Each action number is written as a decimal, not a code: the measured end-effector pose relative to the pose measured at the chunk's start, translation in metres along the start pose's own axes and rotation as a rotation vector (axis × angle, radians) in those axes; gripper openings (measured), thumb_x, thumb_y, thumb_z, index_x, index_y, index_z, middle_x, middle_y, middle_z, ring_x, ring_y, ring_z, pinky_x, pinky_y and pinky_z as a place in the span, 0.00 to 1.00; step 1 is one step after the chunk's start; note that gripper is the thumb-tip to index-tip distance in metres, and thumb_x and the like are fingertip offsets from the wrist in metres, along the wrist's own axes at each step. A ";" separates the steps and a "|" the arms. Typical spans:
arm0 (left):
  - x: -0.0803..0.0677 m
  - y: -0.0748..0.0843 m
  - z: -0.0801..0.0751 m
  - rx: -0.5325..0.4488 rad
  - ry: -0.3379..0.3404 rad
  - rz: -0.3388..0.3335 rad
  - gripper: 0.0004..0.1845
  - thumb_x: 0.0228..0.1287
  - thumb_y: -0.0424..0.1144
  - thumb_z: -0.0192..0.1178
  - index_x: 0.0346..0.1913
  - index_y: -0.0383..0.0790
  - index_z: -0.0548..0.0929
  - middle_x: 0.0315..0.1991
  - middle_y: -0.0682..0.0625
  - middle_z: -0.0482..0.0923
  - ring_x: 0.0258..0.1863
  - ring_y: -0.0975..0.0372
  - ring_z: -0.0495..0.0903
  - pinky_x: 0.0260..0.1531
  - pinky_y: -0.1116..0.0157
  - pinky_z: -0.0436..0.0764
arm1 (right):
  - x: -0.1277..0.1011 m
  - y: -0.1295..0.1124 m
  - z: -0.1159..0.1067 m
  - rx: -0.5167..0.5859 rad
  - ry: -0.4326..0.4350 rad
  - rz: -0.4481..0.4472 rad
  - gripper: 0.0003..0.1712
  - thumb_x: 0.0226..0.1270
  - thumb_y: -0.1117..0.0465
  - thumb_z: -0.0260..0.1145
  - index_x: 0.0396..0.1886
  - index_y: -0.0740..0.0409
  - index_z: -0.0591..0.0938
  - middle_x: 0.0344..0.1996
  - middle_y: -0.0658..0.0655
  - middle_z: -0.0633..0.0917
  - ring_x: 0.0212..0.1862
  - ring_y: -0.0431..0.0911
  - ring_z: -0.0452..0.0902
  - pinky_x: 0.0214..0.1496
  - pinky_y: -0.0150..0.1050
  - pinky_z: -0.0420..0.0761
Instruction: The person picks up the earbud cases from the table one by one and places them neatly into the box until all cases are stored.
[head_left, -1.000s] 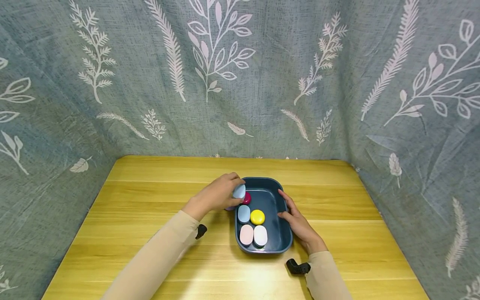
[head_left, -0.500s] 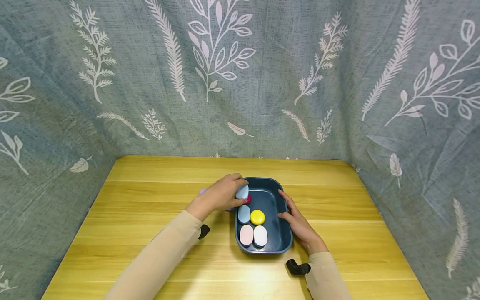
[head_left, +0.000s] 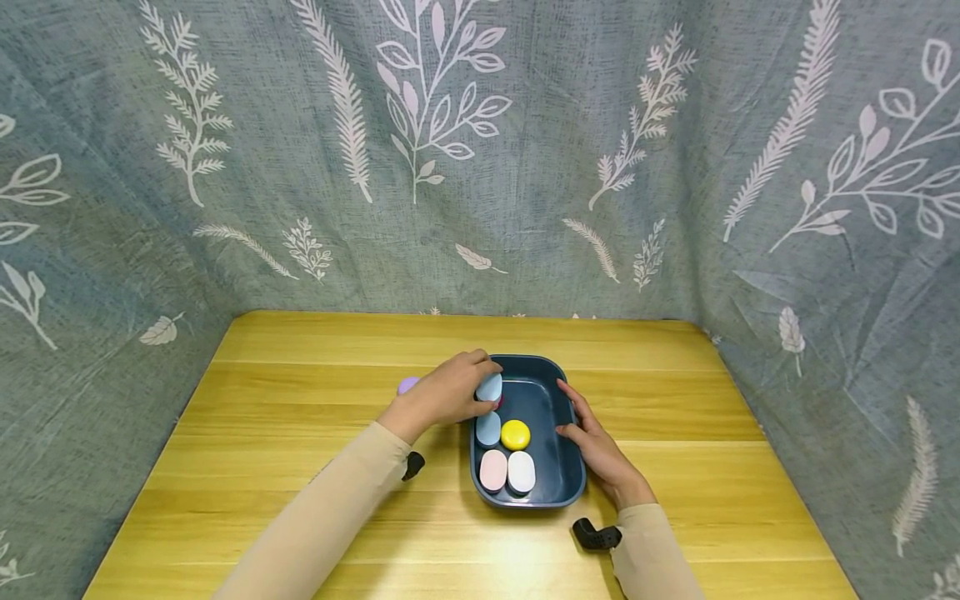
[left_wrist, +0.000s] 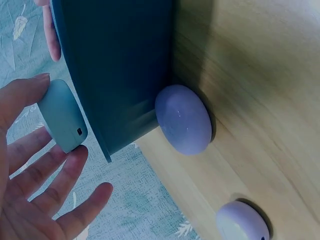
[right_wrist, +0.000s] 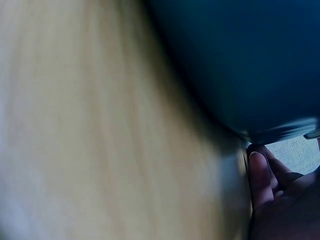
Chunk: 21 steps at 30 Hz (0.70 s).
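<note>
My left hand (head_left: 448, 392) pinches a light blue oval case (head_left: 489, 386) between thumb and fingers, over the far left corner of the dark blue tray (head_left: 558, 483). In the left wrist view the light blue oval case (left_wrist: 62, 116) hangs just beyond the tray wall (left_wrist: 120, 75). In the tray lie a light blue oval case (head_left: 487, 427), a yellow round case (head_left: 515, 434), a pink oval case (head_left: 492, 469) and a white oval case (head_left: 521, 472). My right hand (head_left: 592, 442) holds the tray's right rim, thumb inside. Its fingers (right_wrist: 260, 175) lie against the outer wall.
A purple round case (left_wrist: 183, 119) sits on the wooden table (head_left: 300, 417) against the tray's left wall, hidden by my hand in the head view. Another purple case (head_left: 408, 384) lies further left. Patterned grey-green cloth (head_left: 480, 167) walls the table on three sides.
My left hand has carried the light blue case a little to the right, over the tray's corner, uncovering the purple case at the left. The right hand has stayed on the rim.
</note>
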<state>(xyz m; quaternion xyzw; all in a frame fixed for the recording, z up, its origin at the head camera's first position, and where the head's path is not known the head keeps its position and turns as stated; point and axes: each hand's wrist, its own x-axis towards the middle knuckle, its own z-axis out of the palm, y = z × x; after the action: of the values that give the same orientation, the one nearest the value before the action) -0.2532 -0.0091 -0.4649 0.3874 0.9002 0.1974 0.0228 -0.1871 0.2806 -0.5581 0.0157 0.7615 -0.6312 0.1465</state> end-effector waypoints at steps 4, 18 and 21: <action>0.001 0.000 0.002 0.004 -0.014 -0.013 0.30 0.68 0.48 0.69 0.68 0.36 0.79 0.60 0.43 0.78 0.53 0.53 0.79 0.57 0.59 0.81 | 0.000 0.001 0.001 0.017 0.002 -0.001 0.44 0.76 0.63 0.58 0.79 0.17 0.57 0.84 0.56 0.47 0.83 0.57 0.45 0.80 0.60 0.55; 0.007 -0.005 0.015 0.005 -0.058 -0.031 0.32 0.68 0.49 0.70 0.69 0.39 0.78 0.60 0.45 0.77 0.54 0.55 0.79 0.58 0.61 0.81 | 0.002 0.002 0.001 0.013 0.005 -0.002 0.44 0.75 0.62 0.58 0.79 0.17 0.57 0.85 0.56 0.45 0.84 0.59 0.43 0.80 0.62 0.54; 0.008 -0.005 0.017 0.009 -0.058 -0.032 0.31 0.68 0.49 0.70 0.69 0.40 0.78 0.60 0.45 0.77 0.53 0.56 0.79 0.57 0.62 0.81 | 0.002 0.002 0.001 0.012 0.003 -0.004 0.44 0.75 0.62 0.58 0.79 0.17 0.57 0.85 0.55 0.44 0.84 0.59 0.42 0.81 0.63 0.53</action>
<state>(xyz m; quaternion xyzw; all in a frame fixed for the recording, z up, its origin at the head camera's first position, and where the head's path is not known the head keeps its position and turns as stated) -0.2584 -0.0010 -0.4810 0.3787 0.9061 0.1816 0.0500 -0.1887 0.2799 -0.5606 0.0162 0.7581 -0.6358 0.1440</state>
